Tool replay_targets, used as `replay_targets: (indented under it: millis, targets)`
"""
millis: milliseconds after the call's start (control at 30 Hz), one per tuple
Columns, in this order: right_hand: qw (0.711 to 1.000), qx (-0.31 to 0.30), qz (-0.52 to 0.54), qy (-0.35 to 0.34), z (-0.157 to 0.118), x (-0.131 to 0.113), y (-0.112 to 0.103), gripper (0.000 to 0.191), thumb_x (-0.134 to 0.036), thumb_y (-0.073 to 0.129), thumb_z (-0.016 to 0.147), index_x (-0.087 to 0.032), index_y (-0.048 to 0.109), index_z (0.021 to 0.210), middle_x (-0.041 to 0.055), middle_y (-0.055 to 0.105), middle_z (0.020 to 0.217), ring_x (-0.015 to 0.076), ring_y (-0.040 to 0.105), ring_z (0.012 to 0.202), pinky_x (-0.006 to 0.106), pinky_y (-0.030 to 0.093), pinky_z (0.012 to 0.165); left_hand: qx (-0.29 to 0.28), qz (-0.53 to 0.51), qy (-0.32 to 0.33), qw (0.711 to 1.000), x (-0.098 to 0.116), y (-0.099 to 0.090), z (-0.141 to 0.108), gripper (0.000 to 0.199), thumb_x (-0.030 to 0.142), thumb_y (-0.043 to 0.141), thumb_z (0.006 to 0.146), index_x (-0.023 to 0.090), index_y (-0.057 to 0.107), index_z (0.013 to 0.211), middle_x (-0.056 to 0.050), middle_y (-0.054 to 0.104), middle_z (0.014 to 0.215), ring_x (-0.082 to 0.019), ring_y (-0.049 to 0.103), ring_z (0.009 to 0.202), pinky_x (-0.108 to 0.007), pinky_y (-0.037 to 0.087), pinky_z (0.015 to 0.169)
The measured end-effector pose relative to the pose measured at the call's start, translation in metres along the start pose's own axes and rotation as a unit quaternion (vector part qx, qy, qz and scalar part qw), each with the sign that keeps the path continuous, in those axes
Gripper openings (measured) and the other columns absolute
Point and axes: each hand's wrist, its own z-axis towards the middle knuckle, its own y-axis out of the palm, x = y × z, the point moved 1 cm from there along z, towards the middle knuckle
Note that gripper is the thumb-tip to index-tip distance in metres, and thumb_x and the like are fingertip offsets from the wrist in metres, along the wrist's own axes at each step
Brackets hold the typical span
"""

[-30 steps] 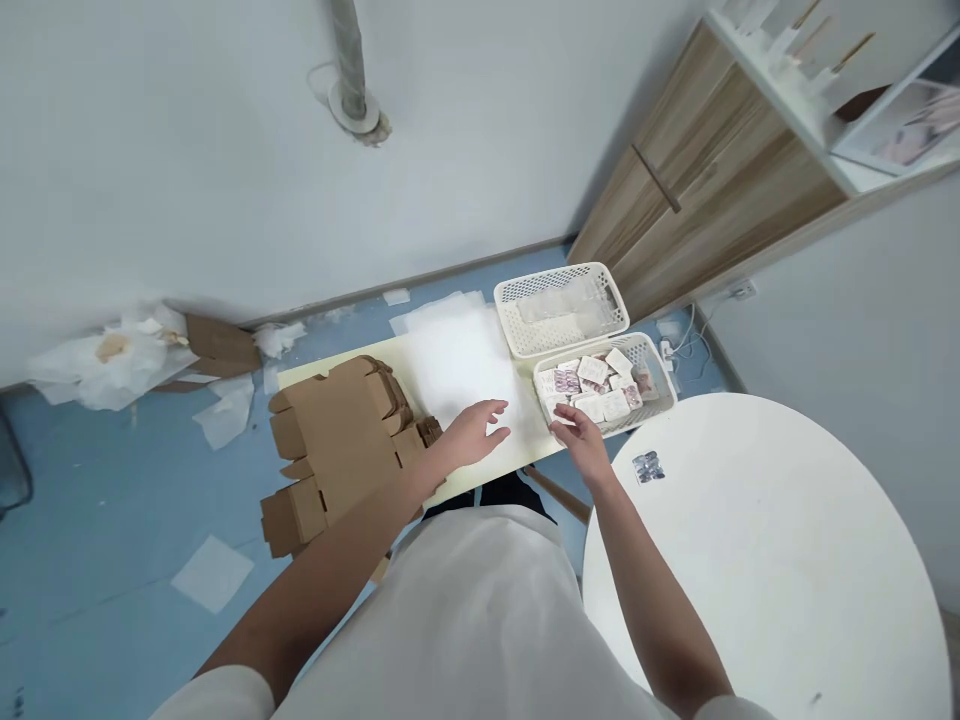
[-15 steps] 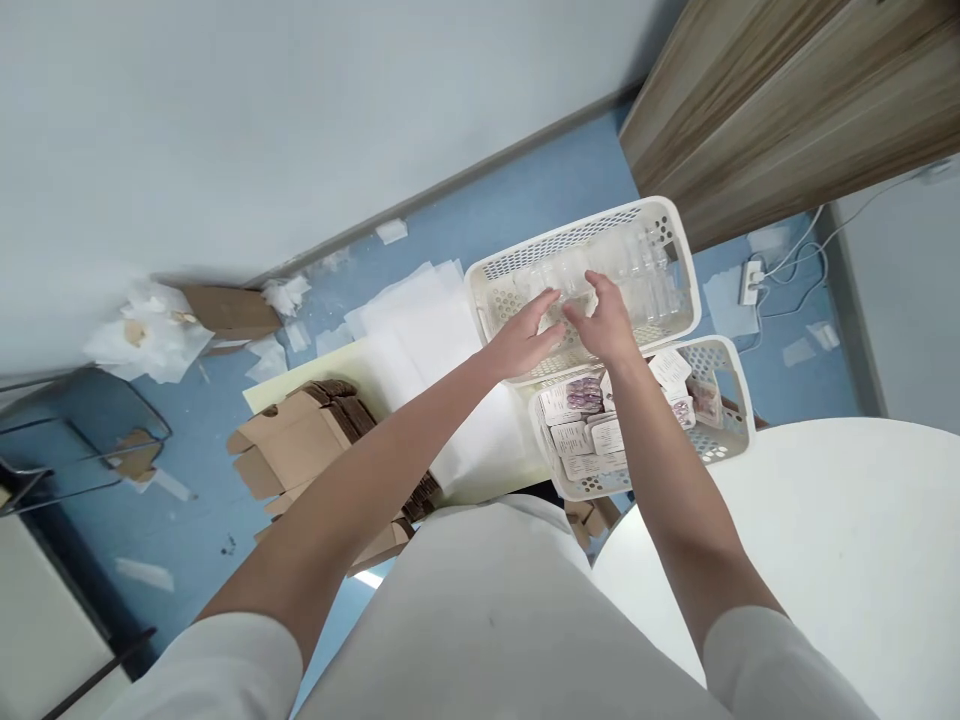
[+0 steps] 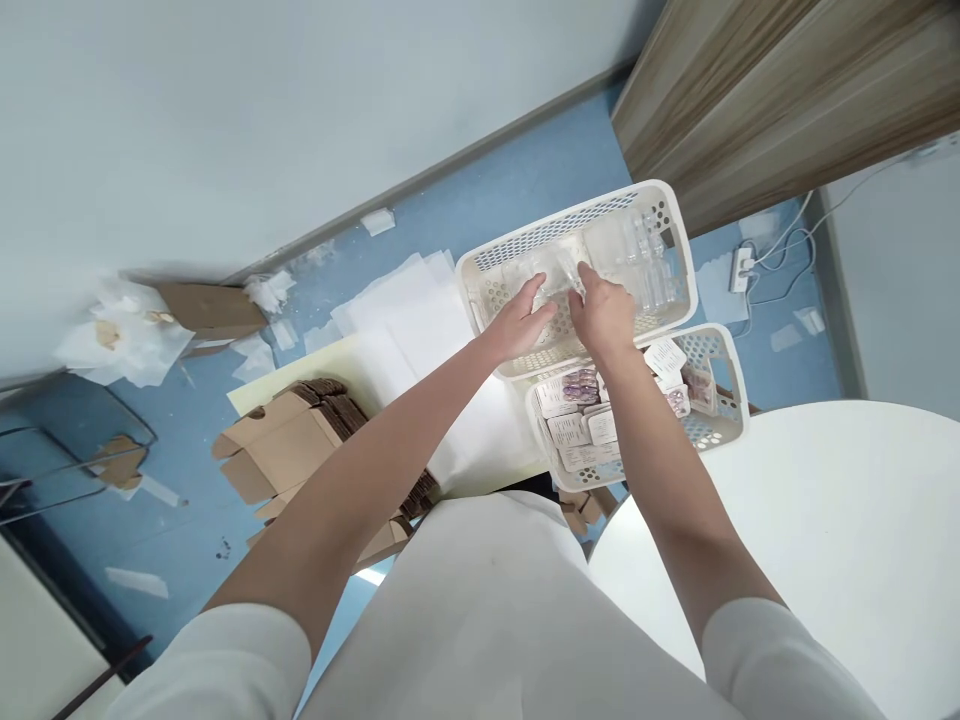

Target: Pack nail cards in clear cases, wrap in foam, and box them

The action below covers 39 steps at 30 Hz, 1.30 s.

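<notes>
Both of my hands reach over the upper white perforated basket [image 3: 480,262], which holds several clear plastic trays [image 3: 628,255]. My right hand [image 3: 606,315] pinches the edge of one clear plastic tray [image 3: 553,268] between thumb and fingers. Close by on the left, my left hand [image 3: 523,322] has its thumb and fingers apart beside that same tray, and no grip on it shows. The see-through plastic makes the tray's exact outline hard to make out.
A second white basket [image 3: 739,385] with printed cards [image 3: 589,428] stands nearer me. White sheets [image 3: 409,325] and flattened cardboard boxes [image 3: 289,440] lie to the left. A round white table [image 3: 847,520] is at right; a power strip [image 3: 741,270] and cables lie on the floor.
My right hand has closed from spread fingers to a pinch on a clear plastic tray, which has shifted slightly left. My left hand stays open. The whole view has shifted a little.
</notes>
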Motion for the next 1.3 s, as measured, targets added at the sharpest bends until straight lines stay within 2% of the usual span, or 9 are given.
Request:
replay_targets:
  millis: [200, 267, 467, 667, 833, 967, 1133, 1200, 1300]
  targets:
    - [0.996, 0.037, 0.061, -0.051, -0.074, -0.038, -0.042, 0.042, -0.038, 0.038, 0.084, -0.018, 0.049, 0.119, 0.011, 0.06, 0.111, 0.0242, 0.057, 0.096, 0.04, 0.041, 0.087, 0.063, -0.031, 0.026, 0.997, 0.012, 0.004, -0.047, 0.071, 0.036, 0.053, 0.079, 0.026, 0.013, 0.136, -0.008, 0.013, 0.145, -0.024, 0.02, 0.13, -0.041, 0.021, 0.103]
    - [0.992, 0.052, 0.101, -0.061, -0.108, -0.047, -0.051, 0.043, -0.04, 0.04, 0.083, -0.019, 0.049, 0.119, 0.0098, 0.058, 0.114, 0.0226, 0.057, 0.097, 0.038, 0.043, 0.085, 0.059, -0.053, 0.041, 0.996, 0.015, 0.003, -0.073, 0.074, 0.036, 0.056, 0.076, 0.025, 0.014, 0.136, -0.011, 0.022, 0.142, -0.025, 0.031, 0.125, -0.041, 0.028, 0.1]
    - [0.956, 0.072, 0.282, 0.023, -0.216, -0.053, -0.042, 0.047, -0.045, 0.049, 0.078, -0.02, 0.05, 0.117, 0.0076, 0.064, 0.098, 0.017, 0.061, 0.078, 0.036, 0.049, 0.075, -0.052, -0.115, 0.064, 0.99, 0.008, 0.012, -0.174, 0.034, 0.036, 0.059, 0.073, 0.013, 0.056, 0.099, -0.009, 0.063, 0.097, -0.018, 0.059, 0.088, -0.036, 0.042, 0.086]
    - [0.882, 0.143, 0.43, 0.129, -0.317, -0.052, -0.031, 0.048, -0.05, 0.045, 0.078, -0.021, 0.05, 0.116, 0.0078, 0.063, 0.097, 0.0155, 0.061, 0.071, 0.037, 0.05, 0.074, -0.123, -0.184, -0.022, 0.975, -0.017, 0.042, -0.263, 0.028, 0.037, 0.064, 0.069, 0.014, 0.056, 0.085, -0.007, 0.066, 0.087, -0.015, 0.063, 0.077, -0.035, 0.045, 0.083]
    - [0.863, 0.149, 0.454, 0.163, -0.389, -0.042, -0.039, 0.044, -0.051, 0.047, 0.077, -0.022, 0.054, 0.109, 0.0079, 0.062, 0.101, 0.0169, 0.062, 0.075, 0.039, 0.049, 0.077, -0.192, -0.162, -0.033, 0.967, -0.025, 0.065, -0.297, 0.033, 0.04, 0.063, 0.069, 0.015, 0.056, 0.089, -0.006, 0.067, 0.086, -0.016, 0.063, 0.077, -0.035, 0.046, 0.081]
    - [0.86, 0.177, 0.445, 0.177, -0.433, -0.029, -0.045, 0.046, -0.049, 0.054, 0.073, -0.023, 0.053, 0.112, 0.0082, 0.06, 0.106, 0.0173, 0.06, 0.081, 0.036, 0.048, 0.075, -0.264, -0.068, 0.013, 0.962, -0.011, 0.094, -0.305, 0.036, 0.04, 0.061, 0.07, 0.015, 0.059, 0.097, -0.005, 0.066, 0.085, -0.016, 0.061, 0.077, -0.033, 0.048, 0.077]
    - [0.838, 0.223, 0.457, 0.195, -0.484, -0.011, -0.047, 0.045, -0.044, 0.059, 0.07, -0.021, 0.055, 0.108, 0.0054, 0.061, 0.092, 0.0143, 0.058, 0.073, 0.031, 0.047, 0.068, -0.37, 0.003, 0.066, 0.927, 0.01, 0.155, -0.311, 0.036, 0.037, 0.06, 0.072, 0.016, 0.06, 0.101, -0.005, 0.064, 0.085, -0.015, 0.059, 0.077, -0.029, 0.046, 0.075]
    - [0.81, 0.258, 0.482, 0.211, -0.507, -0.002, -0.05, 0.036, -0.042, 0.061, 0.068, -0.02, 0.059, 0.097, 0.0023, 0.06, 0.082, 0.0132, 0.059, 0.067, 0.03, 0.046, 0.066, -0.373, -0.009, 0.052, 0.926, 0.013, 0.182, -0.316, 0.041, 0.037, 0.06, 0.072, 0.016, 0.056, 0.107, -0.005, 0.063, 0.084, -0.014, 0.059, 0.074, -0.029, 0.046, 0.074]
    - [0.732, 0.324, 0.549, 0.24, -0.542, 0.015, -0.052, 0.029, -0.041, 0.064, 0.065, -0.02, 0.057, 0.084, 0.0003, 0.06, 0.079, 0.0143, 0.062, 0.066, 0.03, 0.047, 0.066, -0.378, -0.034, 0.009, 0.925, 0.015, 0.22, -0.326, 0.045, 0.041, 0.057, 0.073, 0.018, 0.052, 0.111, -0.005, 0.062, 0.089, -0.013, 0.06, 0.074, -0.03, 0.046, 0.074]
